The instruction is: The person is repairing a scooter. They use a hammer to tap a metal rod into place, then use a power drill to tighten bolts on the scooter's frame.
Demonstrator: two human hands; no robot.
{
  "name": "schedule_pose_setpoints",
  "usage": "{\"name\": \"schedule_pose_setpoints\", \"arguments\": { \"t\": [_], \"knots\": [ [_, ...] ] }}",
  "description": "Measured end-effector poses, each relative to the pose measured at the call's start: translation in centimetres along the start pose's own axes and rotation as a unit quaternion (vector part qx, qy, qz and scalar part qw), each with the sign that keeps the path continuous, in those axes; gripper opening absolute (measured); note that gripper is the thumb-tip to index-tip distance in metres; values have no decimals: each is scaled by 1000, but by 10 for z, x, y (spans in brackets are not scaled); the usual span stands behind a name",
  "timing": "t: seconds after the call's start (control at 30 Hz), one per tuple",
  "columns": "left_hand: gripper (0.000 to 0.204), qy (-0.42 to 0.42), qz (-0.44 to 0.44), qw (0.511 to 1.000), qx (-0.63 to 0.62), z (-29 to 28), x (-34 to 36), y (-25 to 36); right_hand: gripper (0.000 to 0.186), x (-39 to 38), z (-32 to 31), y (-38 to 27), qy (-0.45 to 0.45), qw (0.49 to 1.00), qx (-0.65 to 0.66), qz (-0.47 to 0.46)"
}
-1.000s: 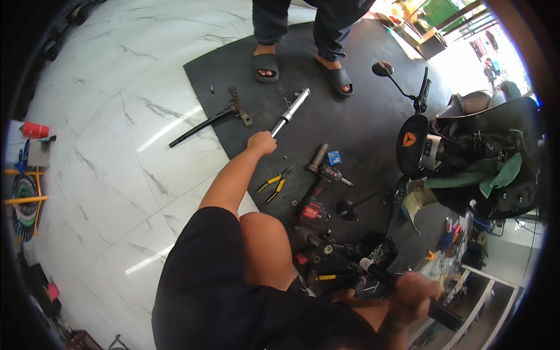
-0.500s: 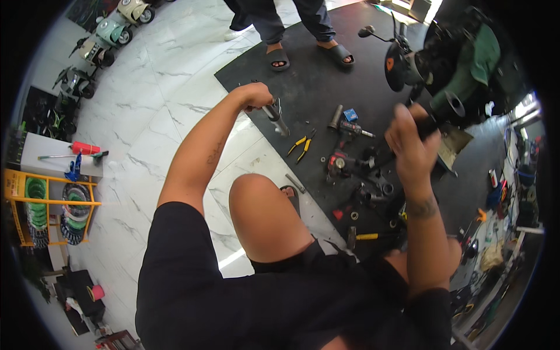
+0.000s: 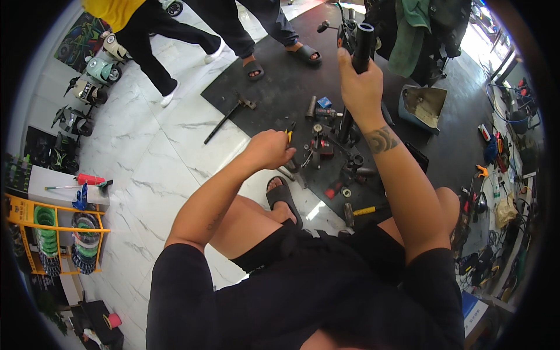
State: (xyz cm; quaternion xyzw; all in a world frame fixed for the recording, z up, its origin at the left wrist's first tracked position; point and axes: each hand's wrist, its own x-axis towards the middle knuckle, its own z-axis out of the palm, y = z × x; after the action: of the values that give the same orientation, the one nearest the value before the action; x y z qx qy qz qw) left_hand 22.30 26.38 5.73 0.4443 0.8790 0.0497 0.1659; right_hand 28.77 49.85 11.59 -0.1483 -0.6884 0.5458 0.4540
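My right hand [image 3: 360, 90] is wrapped round a long black tube [image 3: 365, 41], which stands nearly upright with its open end up. The tube's lower part [image 3: 345, 125] comes down among the tools on the mat. My left hand [image 3: 271, 149] is closed at the mat's edge, above my sandalled foot. From under its fingers a silver metal tube [image 3: 296, 174] slants down; the hand hides its upper part. Partly behind that hand are yellow-handled pliers [image 3: 290, 134]. A red and black power tool [image 3: 322, 146] lies between the hands.
On the black mat [image 3: 280, 87] lie a hammer [image 3: 364, 210], a small blue box [image 3: 324, 102] and a metal cylinder [image 3: 311, 107]. A long-handled tool [image 3: 224, 119] crosses its left edge. A grey bin [image 3: 421, 111] and a cloth-draped motorcycle [image 3: 408, 41] stand right. Two people stand ahead.
My left hand has come down and nearer to me with the silver tube. My right hand has moved forward and left, tipping the black tube more upright. A person in yellow has come into view.
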Motion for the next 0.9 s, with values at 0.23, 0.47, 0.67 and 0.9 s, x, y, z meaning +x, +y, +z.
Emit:
{"name": "schedule_pose_setpoints", "arguments": {
  "t": [0.23, 0.47, 0.67, 0.9],
  "knots": [
    [36, 21, 22, 999, 22, 105, 11, 43, 41, -12, -4, -5, 70, 997, -38, -17],
    [42, 70, -23, 984, -163, 137, 38, 34, 40, -28, -14, -15, 36, 998, -25, 43],
    [41, 127, -23, 954, -272, 183, 44, 35, 31, -27, -24, -20, -216, 955, 177, 104],
    [36, 151, -21, 916, -370, 207, 48, 52, 39, -16, -4, -24, -101, 972, 146, 153]
  ]
}}
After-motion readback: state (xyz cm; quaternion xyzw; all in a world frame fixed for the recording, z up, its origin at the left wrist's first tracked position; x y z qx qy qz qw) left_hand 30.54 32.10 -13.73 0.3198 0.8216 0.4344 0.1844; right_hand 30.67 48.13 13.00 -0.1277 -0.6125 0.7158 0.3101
